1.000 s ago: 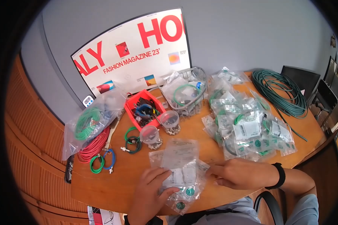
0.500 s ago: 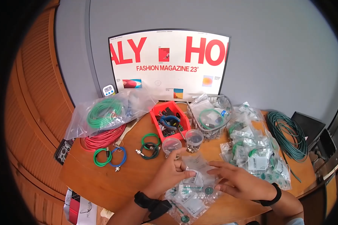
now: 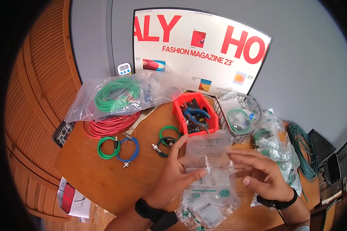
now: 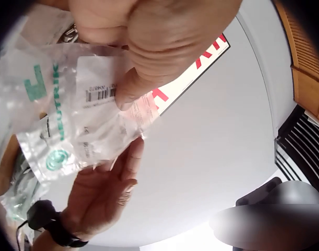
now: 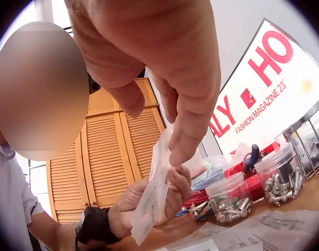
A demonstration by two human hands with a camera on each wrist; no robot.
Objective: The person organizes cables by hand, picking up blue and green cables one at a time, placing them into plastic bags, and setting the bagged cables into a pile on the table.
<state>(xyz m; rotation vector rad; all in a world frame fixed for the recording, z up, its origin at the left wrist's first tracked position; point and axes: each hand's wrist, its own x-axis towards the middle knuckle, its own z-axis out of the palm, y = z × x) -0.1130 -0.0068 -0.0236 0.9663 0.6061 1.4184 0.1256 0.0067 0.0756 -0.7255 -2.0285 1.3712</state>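
Observation:
A clear plastic bag (image 3: 206, 152) with green NEUTRIK print stands raised in front of me. My left hand (image 3: 177, 173) pinches its left side, thumb across the front over a white barcode label (image 4: 96, 86). My right hand (image 3: 264, 173) is at the bag's right edge, fingers extended, fingertips right at the plastic and thumb held apart. Below it in the head view is another printed clear bag (image 3: 208, 213) with a white label. In the right wrist view the held bag (image 5: 154, 188) appears edge-on between both hands.
Behind the hands are a red bin (image 3: 177, 109) with blue-handled pliers, a wire basket (image 3: 254, 104) and tubs of metal connectors (image 5: 227, 198). Bagged cables (image 3: 273, 148) heap at right beside a dark green cable coil (image 3: 302, 154). Small cable loops (image 3: 108, 148) and a red coil (image 3: 112, 127) lie left.
The bag has come up off the table in my left hand. My right hand's fingers have spread from a curled hold at its edge. The head view has swung left.

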